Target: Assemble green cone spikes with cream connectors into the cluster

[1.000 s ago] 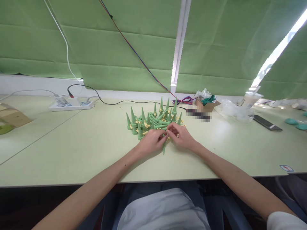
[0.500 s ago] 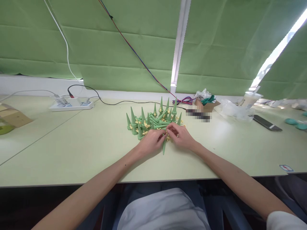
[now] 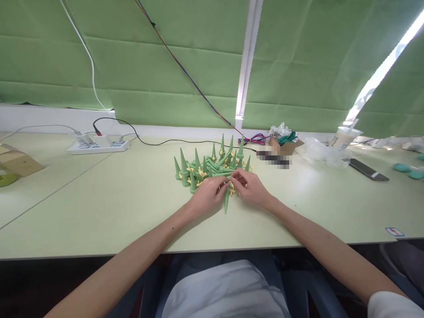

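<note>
My left hand [image 3: 209, 193] is closed in a pinch at the wide end of a slim green plastic cone [image 3: 226, 202], whose point faces me. Close against it, my right hand [image 3: 251, 187] pinches at the same end. Whatever sits between its fingertips is too small and covered to make out. Small yellow plastic pieces [image 3: 232, 191] show just under the fingers. Behind both hands spreads a cluster of green cones [image 3: 196, 163], several upright on thick bases and others lying down, with yellow bits among them.
A white power strip [image 3: 99, 145] sits at the back left, its black cable running toward the cluster. At the back right are a small cardboard box [image 3: 294, 146], a plastic bag [image 3: 316, 150], a cup [image 3: 342, 139] and a phone [image 3: 369, 169]. The table's front edge [image 3: 218, 251] runs before me.
Both hands stay nearly in place, with slight shifts of the fingertips at the cone's wide end. More of the cone's upper part shows between them now.
</note>
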{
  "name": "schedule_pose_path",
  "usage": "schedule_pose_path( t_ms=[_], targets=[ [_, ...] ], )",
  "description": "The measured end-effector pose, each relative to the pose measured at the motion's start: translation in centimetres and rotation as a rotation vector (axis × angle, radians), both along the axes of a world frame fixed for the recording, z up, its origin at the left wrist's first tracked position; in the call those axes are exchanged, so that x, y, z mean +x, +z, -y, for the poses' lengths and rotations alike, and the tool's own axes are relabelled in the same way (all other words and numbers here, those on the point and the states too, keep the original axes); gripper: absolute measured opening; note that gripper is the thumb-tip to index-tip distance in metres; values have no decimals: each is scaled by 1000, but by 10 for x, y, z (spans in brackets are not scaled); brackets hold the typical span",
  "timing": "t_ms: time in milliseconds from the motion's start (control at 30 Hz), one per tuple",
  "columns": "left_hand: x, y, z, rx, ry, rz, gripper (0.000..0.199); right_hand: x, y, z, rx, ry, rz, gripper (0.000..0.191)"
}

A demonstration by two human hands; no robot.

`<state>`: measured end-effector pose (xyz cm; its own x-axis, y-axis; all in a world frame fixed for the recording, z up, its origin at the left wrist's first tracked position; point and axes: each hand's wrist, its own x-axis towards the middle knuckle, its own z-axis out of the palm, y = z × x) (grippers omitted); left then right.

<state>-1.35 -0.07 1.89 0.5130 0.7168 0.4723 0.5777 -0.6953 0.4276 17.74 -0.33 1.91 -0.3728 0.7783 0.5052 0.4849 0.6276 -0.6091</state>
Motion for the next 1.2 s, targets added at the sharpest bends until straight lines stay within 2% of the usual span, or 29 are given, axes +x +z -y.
schedule_pose_path(
  t_ms=[467,967,1200],
  targets=[
    [-2,-5,-7,48,-21,21,21,0,1,-2,10,-33,94,20],
    [-2,-3,-5,17,2,-13,23,-2,-2,-2,38,-68,50,22],
    [-1,-2,-4,43,30,-14,17,-2,-2,-4,66,-70,21,18]
  ],
)
